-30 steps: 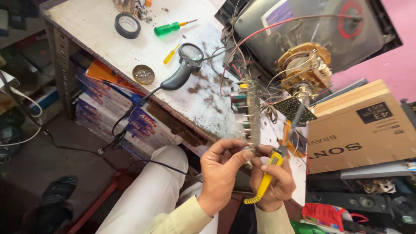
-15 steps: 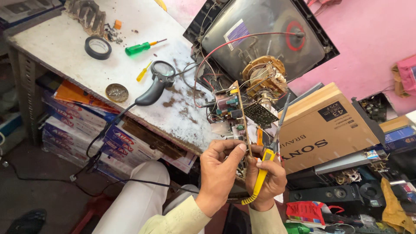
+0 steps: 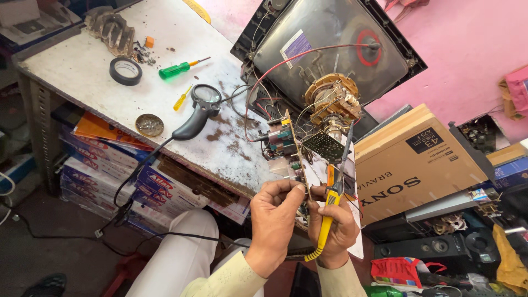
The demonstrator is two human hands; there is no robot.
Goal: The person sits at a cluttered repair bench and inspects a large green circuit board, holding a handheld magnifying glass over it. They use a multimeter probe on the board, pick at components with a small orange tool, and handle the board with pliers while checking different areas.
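The yellow soldering iron (image 3: 331, 204) stands nearly upright in the right hand (image 3: 331, 228), tip up and tilted slightly away, coiled yellow cord hanging below the wrist. Its dark shaft runs up alongside the circuit board (image 3: 297, 159), which stands on edge, long axis running away from the hands toward the television tube (image 3: 330, 49). The right hand is wrapped in a fist around the iron's handle. The left hand (image 3: 275, 220), just beside it, pinches the board's near edge between thumb and fingertips. Beyond the left hand, on the desk (image 3: 71, 71), lie a black-handled magnifier (image 3: 198, 113), a green screwdriver (image 3: 179, 69) and a roll of black tape (image 3: 125, 70). Past the right hand sits a cardboard box (image 3: 418, 159).
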